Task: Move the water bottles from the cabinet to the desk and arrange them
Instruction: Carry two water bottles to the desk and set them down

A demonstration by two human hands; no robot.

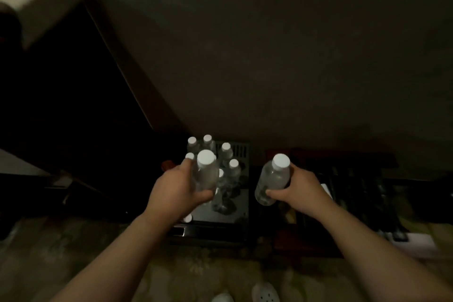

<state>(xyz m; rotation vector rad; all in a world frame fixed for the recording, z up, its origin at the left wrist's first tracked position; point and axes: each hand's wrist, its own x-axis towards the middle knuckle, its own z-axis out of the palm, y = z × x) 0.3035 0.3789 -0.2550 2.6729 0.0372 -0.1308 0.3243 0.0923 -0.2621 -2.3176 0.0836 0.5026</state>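
My left hand [175, 186] grips a clear water bottle [205, 174] with a white cap, held upright above a dark glossy surface [235, 213]. Several more white-capped bottles [226, 152] stand clustered on that surface just beyond the held one. My right hand [300, 187] grips a second clear bottle [272, 179], tilted slightly with its cap up, to the right of the cluster. Both bottles are lifted off the surface. The scene is dim.
A dark slatted rack or tray [355, 191] with white items lies to the right. A dark tall panel [73, 117] rises on the left, a plain wall behind. Patterned carpet [73, 252] covers the floor; light slippers [266, 292] show at the bottom.
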